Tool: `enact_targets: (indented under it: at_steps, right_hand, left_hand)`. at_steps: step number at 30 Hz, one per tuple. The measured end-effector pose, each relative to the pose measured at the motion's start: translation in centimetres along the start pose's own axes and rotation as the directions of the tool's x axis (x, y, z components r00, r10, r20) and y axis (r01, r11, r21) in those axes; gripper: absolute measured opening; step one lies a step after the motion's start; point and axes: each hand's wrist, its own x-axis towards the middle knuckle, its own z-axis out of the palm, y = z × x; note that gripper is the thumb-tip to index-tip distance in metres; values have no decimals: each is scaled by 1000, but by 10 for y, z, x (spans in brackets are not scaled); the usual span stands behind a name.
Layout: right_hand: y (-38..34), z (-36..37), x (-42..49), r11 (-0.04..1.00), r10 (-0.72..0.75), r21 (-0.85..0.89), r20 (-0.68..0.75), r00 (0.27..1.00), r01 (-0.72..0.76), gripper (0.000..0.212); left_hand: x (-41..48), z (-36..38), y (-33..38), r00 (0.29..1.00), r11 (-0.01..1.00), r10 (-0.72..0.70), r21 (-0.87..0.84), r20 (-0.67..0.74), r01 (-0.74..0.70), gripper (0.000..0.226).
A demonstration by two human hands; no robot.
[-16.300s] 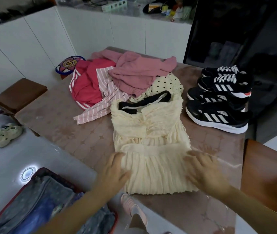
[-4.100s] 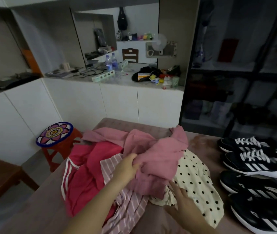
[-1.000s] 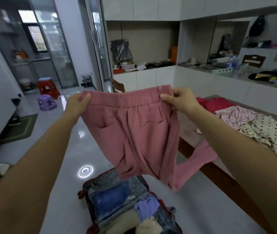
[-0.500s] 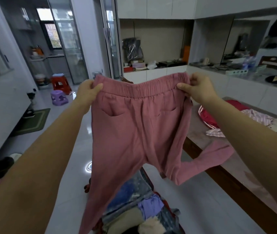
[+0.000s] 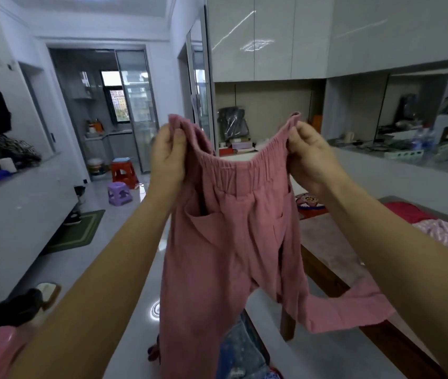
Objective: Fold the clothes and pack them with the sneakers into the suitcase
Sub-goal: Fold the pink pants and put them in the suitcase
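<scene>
**Desk:** What have you got in hand?

**Me:** I've the pink trousers (image 5: 231, 242) held up in front of me by the waistband. My left hand (image 5: 168, 157) pinches the corner at 11 o'clock, thumb over the cloth and fingers curled behind. My right hand (image 5: 310, 160) is clamped on the corner at 1 o'clock the same way. The band sags between them.

**Desk:** Legs hanging clean?

**Me:** Not both. One drops straight toward 6 o'clock. The other trails off to 4 o'clock and lies over the edge of the table (image 5: 326, 236). I'd judge that one needs lifting free or shaking down before I bring the two corners together, or the fold will come out skewed. Then it's seam to seam, leg on leg, and flat down to halve it.

**Desk:** Where will you lay it?

**Me:** The table's bare stretch at 3 o'clock looks best. The red garment (image 5: 406, 212) and the striped garment (image 5: 447, 233) sit farther along it, well apart from that patch. The wooden edge runs from 3 down to 5 o'clock, so I'd mind cloth catching there. The floor is open from 7 to 9 o'clock. The suitcase (image 5: 240, 351) lies open at 6 o'clock, mostly hidden behind the hanging leg. The sneakers aren't in my view.
</scene>
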Motion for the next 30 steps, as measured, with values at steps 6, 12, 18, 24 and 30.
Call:
enact_targets:
  at_steps: [6,12,18,24,30]
  right_hand:
    - [-3,36,10,997,75,18,49,996,-76,14]
    - [-6,19,6,924,151,-324,-175,973,-201,6]
    - [-31,-21,-1,733,278,-588,-201,939,-342,45]
    - [-64,-16,7,-77,369,-997,-47,928,-20,77]
    - [-55,-1,13,-206,110,-970,105,988,126,55]
  left_hand:
    - [-14,64,22,907,925,-378,46,183,376,38]
    - [-1,85,-7,902,938,-344,140,262,317,48]
    - [-7,98,-36,914,840,-231,542,333,15,29]
    - [-10,108,-43,960,895,-158,445,231,40,31]
    - [-26,84,-40,986,978,-116,186,123,92,35]
